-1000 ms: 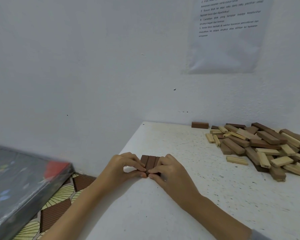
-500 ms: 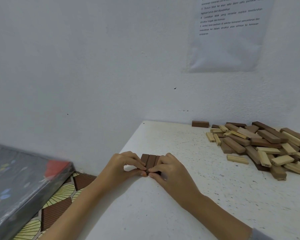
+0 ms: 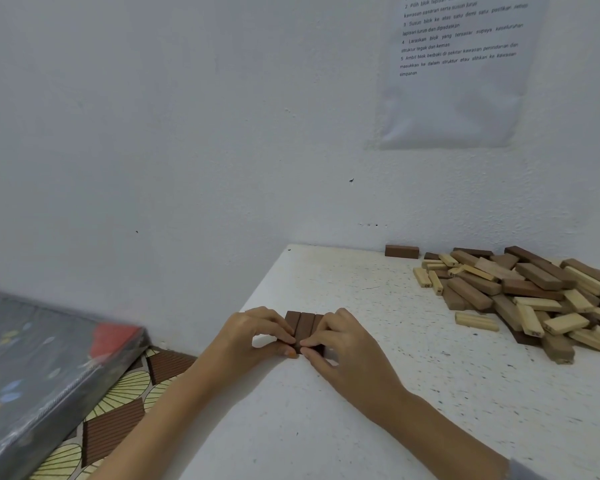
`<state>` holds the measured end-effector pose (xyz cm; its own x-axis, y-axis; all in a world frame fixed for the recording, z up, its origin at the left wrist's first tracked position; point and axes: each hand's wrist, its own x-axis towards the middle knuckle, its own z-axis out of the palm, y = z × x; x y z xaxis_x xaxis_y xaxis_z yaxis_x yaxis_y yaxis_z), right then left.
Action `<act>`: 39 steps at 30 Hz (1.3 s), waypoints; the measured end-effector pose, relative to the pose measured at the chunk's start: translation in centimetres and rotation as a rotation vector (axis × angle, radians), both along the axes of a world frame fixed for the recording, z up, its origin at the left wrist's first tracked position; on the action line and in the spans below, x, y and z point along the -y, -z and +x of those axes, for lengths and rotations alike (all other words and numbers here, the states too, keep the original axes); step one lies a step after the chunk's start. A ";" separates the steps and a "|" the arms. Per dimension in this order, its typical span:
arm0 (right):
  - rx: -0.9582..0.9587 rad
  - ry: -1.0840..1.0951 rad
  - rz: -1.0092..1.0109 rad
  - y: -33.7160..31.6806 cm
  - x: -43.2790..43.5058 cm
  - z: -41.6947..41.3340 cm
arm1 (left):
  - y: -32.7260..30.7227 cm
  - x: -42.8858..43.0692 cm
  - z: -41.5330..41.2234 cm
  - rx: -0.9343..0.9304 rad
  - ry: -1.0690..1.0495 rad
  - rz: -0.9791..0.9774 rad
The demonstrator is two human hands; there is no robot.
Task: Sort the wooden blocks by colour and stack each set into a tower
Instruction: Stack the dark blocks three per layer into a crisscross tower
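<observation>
Three smooth dark-brown rectangular blocks (image 3: 305,323) (flush, side by side) are pinched by left hand (image 3: 253,336) and right hand (image 3: 349,346).

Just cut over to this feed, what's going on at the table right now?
A person is holding together a row of three dark brown wooden blocks, flat and side by side near the left edge of the white speckled table. The left hand and right hand pinch its near end from either side. Nothing is stacked on it yet. A mixed pile of dark brown and pale wooden blocks lies unsorted at the right.
</observation>
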<state>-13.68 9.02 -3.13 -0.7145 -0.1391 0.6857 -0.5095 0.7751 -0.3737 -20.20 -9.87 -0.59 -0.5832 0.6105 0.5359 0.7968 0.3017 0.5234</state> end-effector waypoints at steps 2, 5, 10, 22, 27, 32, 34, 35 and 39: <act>-0.018 0.006 -0.004 -0.3 0.1 0.3 | 0.0 0.1 0.1 0.005 0.003 0.014; -0.026 0.056 -0.034 -0.8 0.4 0.7 | -0.3 0.2 0.4 -0.038 -0.004 0.036; 0.009 0.118 -0.225 -1.2 0.0 1.3 | -1.1 0.1 1.8 -0.191 -0.181 0.138; 0.154 0.235 -0.161 -2.9 -9.6 10.2 | -2.5 -10.4 7.5 -0.213 0.069 0.128; 0.075 0.469 -0.245 -3.0 -15.1 12.1 | -3.1 -17.2 8.4 -0.163 0.162 0.007; 0.028 0.681 -0.408 -2.9 -19.6 13.1 | -1.8 -23.0 7.1 -0.142 0.154 -0.032; 0.062 0.761 -0.423 -2.6 -20.4 13.0 | -0.9 -24.9 6.0 -0.185 0.144 -0.065; 0.097 0.816 -0.379 -2.3 -20.7 12.9 | -0.5 -25.8 5.5 -0.208 0.135 -0.081; 0.244 0.943 -0.122 -1.4 -21.0 12.3 | 1.0 -28.5 4.3 -0.247 0.103 -0.088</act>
<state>-1.40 29.98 -1.76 -0.6203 0.6232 0.4763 0.4005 0.7738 -0.4908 -15.86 18.65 -1.62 -0.3740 0.7102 0.5964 0.9258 0.2480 0.2852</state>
